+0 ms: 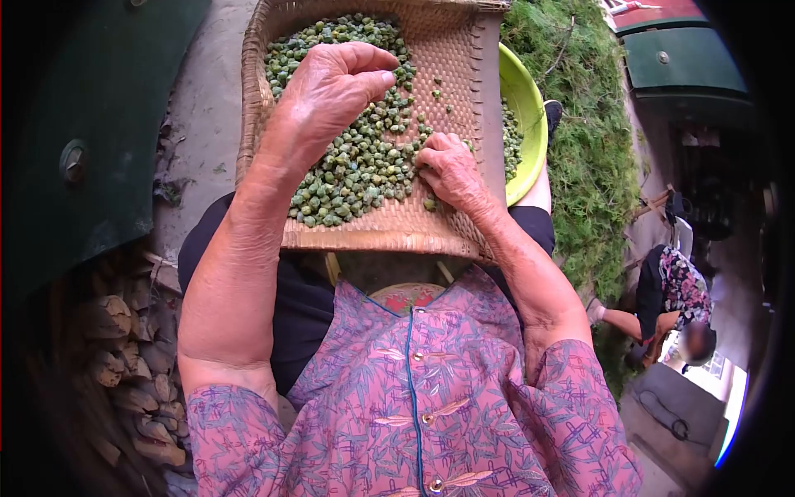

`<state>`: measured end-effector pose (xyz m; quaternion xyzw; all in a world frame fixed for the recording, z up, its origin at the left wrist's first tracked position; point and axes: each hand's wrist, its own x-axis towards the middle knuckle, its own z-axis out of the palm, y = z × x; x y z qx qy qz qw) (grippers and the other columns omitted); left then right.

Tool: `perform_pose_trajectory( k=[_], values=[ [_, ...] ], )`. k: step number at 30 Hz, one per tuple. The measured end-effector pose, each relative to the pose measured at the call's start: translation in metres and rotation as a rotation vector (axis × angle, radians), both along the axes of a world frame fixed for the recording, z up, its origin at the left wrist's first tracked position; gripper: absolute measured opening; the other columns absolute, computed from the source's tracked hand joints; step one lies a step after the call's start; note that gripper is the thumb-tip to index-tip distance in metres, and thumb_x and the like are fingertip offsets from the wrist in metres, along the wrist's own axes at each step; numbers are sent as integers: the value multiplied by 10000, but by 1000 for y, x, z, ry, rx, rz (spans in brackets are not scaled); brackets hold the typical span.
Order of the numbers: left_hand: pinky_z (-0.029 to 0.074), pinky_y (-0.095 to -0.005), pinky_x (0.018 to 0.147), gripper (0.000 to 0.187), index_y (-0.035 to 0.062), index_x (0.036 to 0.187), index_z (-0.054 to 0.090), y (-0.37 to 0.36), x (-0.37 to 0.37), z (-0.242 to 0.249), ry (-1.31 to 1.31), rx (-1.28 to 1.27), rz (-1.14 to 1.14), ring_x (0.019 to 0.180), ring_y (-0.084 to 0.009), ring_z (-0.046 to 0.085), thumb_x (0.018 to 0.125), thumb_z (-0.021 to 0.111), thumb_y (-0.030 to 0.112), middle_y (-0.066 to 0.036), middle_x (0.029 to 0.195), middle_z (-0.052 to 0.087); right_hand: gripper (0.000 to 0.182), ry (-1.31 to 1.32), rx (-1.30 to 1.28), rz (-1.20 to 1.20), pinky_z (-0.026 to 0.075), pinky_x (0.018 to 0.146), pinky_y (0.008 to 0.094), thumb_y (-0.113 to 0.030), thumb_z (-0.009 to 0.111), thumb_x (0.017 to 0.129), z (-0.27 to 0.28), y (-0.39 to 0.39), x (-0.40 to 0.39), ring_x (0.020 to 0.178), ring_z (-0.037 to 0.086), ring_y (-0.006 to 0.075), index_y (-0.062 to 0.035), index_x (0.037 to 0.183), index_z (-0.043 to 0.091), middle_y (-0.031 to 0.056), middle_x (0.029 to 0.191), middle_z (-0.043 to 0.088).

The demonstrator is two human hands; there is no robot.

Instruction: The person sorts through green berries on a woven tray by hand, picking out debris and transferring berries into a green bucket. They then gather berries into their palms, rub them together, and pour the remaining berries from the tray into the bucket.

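Note:
A woven wicker tray [451,62] rests across the lap, holding a heap of small round green fruits [352,170]. My left hand [339,83] is raised over the heap, its thumb and fingers drawn close together. Whatever may be between those fingertips is hidden. Lower and to the right, my right hand [454,174] is at the edge of the heap with fingers curled down among the fruits. I cannot make out what it holds. A few loose fruits lie scattered on the bare weave between the hands.
Right of the tray stands a yellow-green basin [526,124] with more green fruits inside. Cut feathery greenery [584,166] covers the ground beyond it. Split firewood [137,381] is piled at lower left, below a dark green panel [99,108]. Another person [679,286] sits at far right.

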<state>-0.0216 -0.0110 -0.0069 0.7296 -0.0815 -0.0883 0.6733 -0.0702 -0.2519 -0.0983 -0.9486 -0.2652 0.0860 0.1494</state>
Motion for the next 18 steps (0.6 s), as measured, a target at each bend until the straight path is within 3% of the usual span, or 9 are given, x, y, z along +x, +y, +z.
perform_pose_trajectory(
  k=[4,6,10,14,18],
  values=[
    [481,-219,694,248,-5,1061,640,-2,-2,2,4,22,-1,737,-71,584,854,630,131,-20,816,641,150,-36,181,-91,427,829,378,-123,687,721,-7,-31,4,922,537,290,-103,868,660,82,932,576],
    [485,-223,707,258,-5,1065,639,-2,-2,1,22,23,-10,743,-75,589,851,633,138,-19,814,640,160,-188,322,-340,428,848,380,-133,680,743,-20,-45,8,932,545,295,-81,894,665,99,963,588],
    [482,-232,708,261,0,1070,641,-2,-3,-1,16,35,-17,748,-77,583,852,632,144,-17,819,643,267,-361,238,-415,404,912,394,-200,682,770,-35,-44,3,1030,523,310,-61,995,644,122,1059,594],
    [479,-233,706,261,4,1067,645,-6,-4,1,38,93,-9,749,-78,578,854,630,153,-16,830,646,508,-246,202,-235,331,989,459,-342,718,731,-36,-28,-20,1181,427,352,-77,1145,588,167,1211,508],
    [477,-233,711,272,-14,1066,639,-6,-1,-4,49,63,-37,754,-76,576,854,628,157,-23,846,647,555,-185,75,22,325,973,450,-355,678,749,-20,-22,-29,1184,408,330,-80,1211,540,148,1230,468]
  ],
)
